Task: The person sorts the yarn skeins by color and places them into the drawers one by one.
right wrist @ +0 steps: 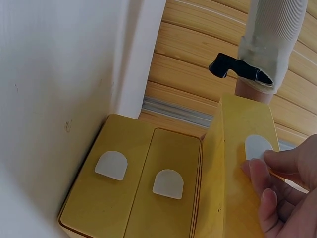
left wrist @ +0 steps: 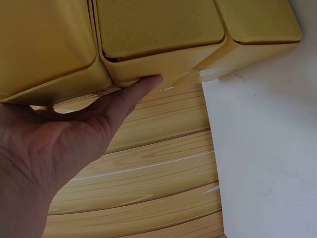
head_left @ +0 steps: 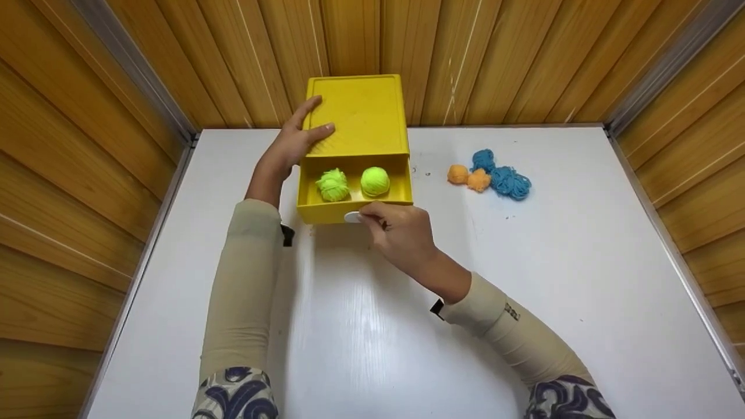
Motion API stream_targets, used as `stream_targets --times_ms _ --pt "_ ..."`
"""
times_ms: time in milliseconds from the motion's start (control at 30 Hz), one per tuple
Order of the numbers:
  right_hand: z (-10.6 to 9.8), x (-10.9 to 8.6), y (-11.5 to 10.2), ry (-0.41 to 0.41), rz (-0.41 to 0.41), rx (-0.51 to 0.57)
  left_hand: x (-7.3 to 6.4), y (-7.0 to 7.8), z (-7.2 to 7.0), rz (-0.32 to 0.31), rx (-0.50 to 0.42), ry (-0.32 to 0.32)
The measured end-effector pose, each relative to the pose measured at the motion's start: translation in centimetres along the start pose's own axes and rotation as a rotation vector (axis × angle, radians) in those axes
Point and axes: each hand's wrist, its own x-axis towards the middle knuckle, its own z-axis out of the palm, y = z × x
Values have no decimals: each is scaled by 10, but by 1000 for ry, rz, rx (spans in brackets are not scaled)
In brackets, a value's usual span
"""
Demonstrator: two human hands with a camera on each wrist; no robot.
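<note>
A yellow drawer box (head_left: pixel 358 116) stands at the back of the white table, its top drawer (head_left: pixel 320 214) pulled out. Inside that drawer lie two neon-yellow yarn balls, a shaggy one (head_left: pixel 333 185) on the left and a smoother one (head_left: pixel 375 181) on the right. My left hand (head_left: pixel 297 139) steadies the box's left side, thumb on the top edge. With thumb and fingers my right hand (head_left: pixel 401 233) pinches the white tab handle (right wrist: pixel 257 146) on the drawer front. Two lower drawers with white tabs (right wrist: pixel 111 165) are closed in the right wrist view.
On the table (head_left: pixel 582 262), right of the box, sit orange yarn balls (head_left: pixel 458 174) and blue yarn balls (head_left: pixel 511 183) in a cluster. Wood-patterned panels (head_left: pixel 495 58) enclose the table at the back and sides.
</note>
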Motion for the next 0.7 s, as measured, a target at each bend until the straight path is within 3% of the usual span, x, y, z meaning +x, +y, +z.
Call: stream_targets --times_ms 700 --pt "4 18 13 -23 28 7 1 1 -1 -9 -1 -13"
